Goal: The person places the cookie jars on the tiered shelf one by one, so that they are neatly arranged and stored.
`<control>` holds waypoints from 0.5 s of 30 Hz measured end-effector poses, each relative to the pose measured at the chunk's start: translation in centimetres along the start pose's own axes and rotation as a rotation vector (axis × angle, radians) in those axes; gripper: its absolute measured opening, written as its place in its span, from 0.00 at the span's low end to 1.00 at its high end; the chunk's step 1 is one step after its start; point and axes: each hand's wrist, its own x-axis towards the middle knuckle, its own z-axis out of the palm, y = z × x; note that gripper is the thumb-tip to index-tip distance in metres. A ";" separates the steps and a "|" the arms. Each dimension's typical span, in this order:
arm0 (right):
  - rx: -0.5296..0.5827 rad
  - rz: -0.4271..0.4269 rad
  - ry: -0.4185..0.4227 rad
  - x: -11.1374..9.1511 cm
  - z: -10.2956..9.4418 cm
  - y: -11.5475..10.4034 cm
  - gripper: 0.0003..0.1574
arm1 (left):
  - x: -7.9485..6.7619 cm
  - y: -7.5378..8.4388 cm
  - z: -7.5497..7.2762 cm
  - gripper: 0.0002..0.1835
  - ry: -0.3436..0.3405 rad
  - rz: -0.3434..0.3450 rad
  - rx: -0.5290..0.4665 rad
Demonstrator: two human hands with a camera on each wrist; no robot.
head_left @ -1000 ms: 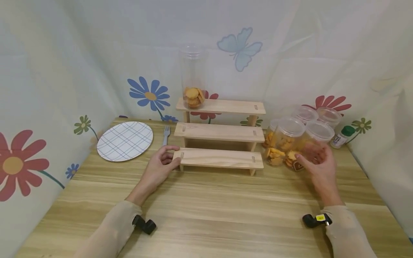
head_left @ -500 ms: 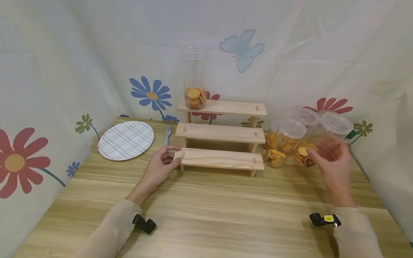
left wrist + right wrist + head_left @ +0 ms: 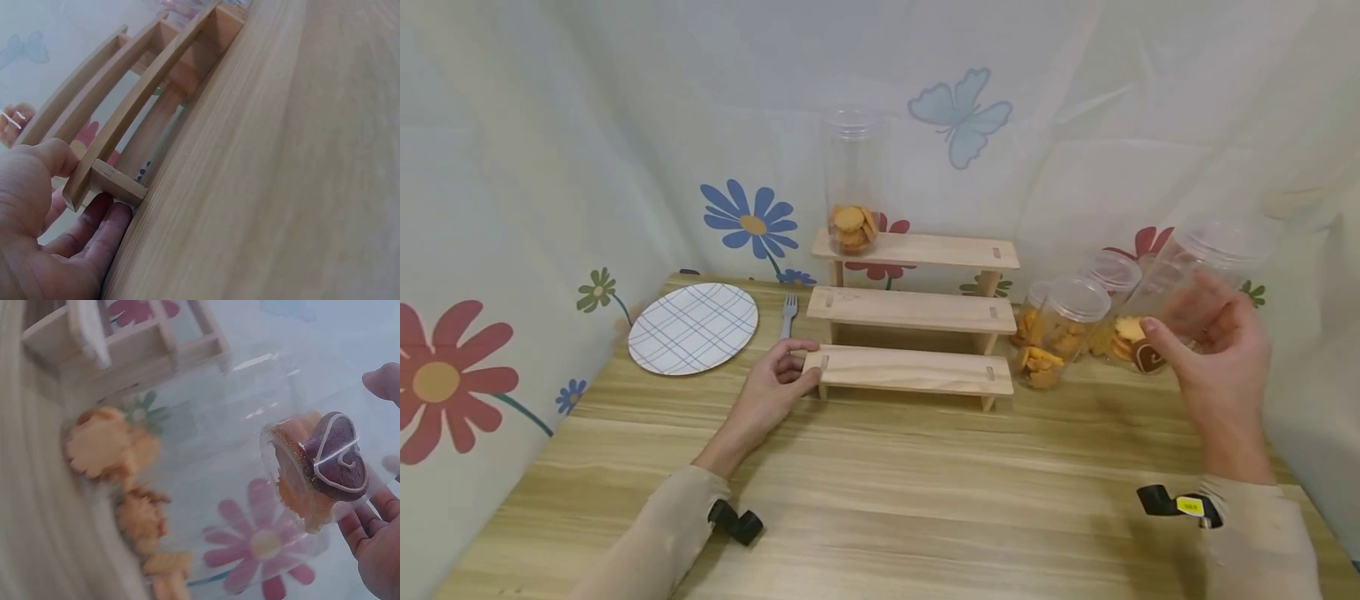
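My right hand point(image 3: 1225, 367) holds a clear lidded jar point(image 3: 1157, 292) above the table at the right, its top leaning to the right. Round cookies and a brown heart-shaped cookie point(image 3: 340, 456) with white icing lie in its bottom, best seen in the right wrist view. A three-tier wooden shelf rack point(image 3: 910, 367) stands mid-table. At its left end my left hand point(image 3: 775, 379) grips the lowest board, thumb above; in the left wrist view the other fingers point(image 3: 109, 234) curl below, by the leg. On the top tier, at left, stands another cookie jar point(image 3: 853, 192).
Several clear jars with cookies, including a front jar point(image 3: 1060, 333), stand right of the rack. A checked white plate point(image 3: 694, 329) and a grey fork point(image 3: 787, 317) lie to the left. A flower-print curtain point(image 3: 625, 100) hangs behind the wooden table point(image 3: 880, 500).
My right hand has lifted the jar from the group and moved it up and to the right, tilting it. My left hand stays on the rack.
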 end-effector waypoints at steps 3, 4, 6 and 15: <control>0.085 -0.049 -0.003 0.5 0.7 -1.6 0.44 | 0.0 -0.1 0.1 0.22 -0.001 -0.001 -0.005; 0.112 -0.055 -0.003 0.8 1.0 -2.1 0.44 | 0.0 -0.1 0.1 0.22 0.001 -0.001 -0.005; 0.134 -0.065 -0.005 1.3 1.6 -3.1 0.43 | 0.0 -0.1 0.1 0.22 0.003 -0.001 -0.005; 0.230 -0.063 -0.061 3.2 4.9 -5.9 0.43 | 0.1 0.0 0.0 0.22 0.003 0.002 -0.008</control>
